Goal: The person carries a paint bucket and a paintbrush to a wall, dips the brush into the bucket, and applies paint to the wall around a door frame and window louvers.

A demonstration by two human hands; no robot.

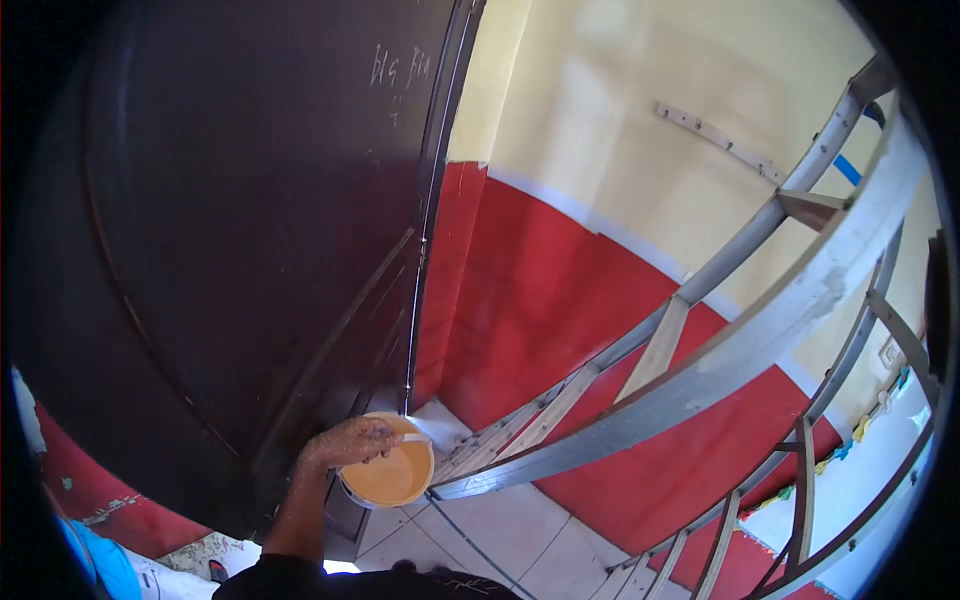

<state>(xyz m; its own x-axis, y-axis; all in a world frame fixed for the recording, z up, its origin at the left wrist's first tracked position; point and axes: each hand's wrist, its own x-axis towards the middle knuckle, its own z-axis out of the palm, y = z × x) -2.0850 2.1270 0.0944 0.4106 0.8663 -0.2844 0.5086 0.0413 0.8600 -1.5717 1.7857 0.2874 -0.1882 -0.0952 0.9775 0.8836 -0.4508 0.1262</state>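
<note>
My left hand (361,441) reaches out low in front of me, its fingers curled closed around the handle of a bucket (403,478). The bucket is round, and its inside shows a light orange-yellow colour. A white grip on the handle sticks out just past my fingers. Beneath the bucket are pale floor tiles, and the foot of an aluminium ladder stands right beside its rim. My right hand is outside the view.
A dark door (250,220) with chalk-like writing fills the left. The tall aluminium stepladder (740,345) spreads across the right. Behind it is a wall with a red lower part (560,270) and a hook rail (715,138). Bright blue cloth (105,560) shows at lower left.
</note>
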